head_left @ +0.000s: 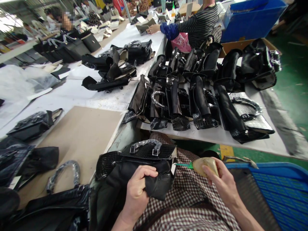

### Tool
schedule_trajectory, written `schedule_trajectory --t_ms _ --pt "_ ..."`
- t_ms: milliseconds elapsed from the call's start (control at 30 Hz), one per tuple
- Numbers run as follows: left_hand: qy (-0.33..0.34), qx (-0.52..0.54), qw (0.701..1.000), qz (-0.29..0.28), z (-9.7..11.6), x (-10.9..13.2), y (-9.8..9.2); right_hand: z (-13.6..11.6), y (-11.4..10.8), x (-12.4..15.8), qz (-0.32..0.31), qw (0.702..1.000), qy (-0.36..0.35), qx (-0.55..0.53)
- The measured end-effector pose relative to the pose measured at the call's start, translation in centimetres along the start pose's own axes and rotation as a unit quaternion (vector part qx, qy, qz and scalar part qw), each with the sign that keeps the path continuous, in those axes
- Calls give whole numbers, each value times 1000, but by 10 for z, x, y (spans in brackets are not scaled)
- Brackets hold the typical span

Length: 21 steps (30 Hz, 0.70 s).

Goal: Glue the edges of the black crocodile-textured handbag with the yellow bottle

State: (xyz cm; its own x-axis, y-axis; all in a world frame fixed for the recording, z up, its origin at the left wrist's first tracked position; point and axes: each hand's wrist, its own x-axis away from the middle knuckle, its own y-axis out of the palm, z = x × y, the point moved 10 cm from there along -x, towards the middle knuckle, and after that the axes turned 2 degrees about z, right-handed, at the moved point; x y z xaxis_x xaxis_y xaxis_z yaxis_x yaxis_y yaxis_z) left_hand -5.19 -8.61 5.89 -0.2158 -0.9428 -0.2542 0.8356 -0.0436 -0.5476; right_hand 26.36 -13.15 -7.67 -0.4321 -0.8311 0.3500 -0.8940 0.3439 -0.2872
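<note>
On my lap lies a black handbag (149,152) with a crocodile pattern and a plastic-wrapped handle. My left hand (141,186) is closed on its black lining (158,183), which is pulled out over the near side. In my right hand (220,176) is a yellowish glue bottle (204,166) with a long green nozzle. The nozzle tip points left, at the bag's right-hand edge by a small white patch; I cannot tell whether it touches. My right fingers wrap round the bottle's body.
Several black handbags (176,106) stand in rows on the white table ahead. More bags (64,192) lie at left beside a tan board (84,128). A blue plastic basket (279,192) is at my right. A person in a striped top (199,25) works across the table, near a blue bin (250,22).
</note>
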Motion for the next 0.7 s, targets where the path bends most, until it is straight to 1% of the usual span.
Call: schedule_trajectory --t_ms 167,267,433,567,700 --pt "-6 -1 1000 3 0 0 0 0 1 0 -8 999 19 -26" --pt "-1 2 1000 1 1 0 1 1 2 -1 -12 999 18 -26" --pt "4 1 1000 -2 -1 1 2 0 5 2 -39 998 15 -40" --pt "7 2 1000 2 -1 2 2 -5 5 10 -47 997 27 -62" --pt "7 1 1000 5 1 0 1 -8 11 23 -52 991 50 -110"
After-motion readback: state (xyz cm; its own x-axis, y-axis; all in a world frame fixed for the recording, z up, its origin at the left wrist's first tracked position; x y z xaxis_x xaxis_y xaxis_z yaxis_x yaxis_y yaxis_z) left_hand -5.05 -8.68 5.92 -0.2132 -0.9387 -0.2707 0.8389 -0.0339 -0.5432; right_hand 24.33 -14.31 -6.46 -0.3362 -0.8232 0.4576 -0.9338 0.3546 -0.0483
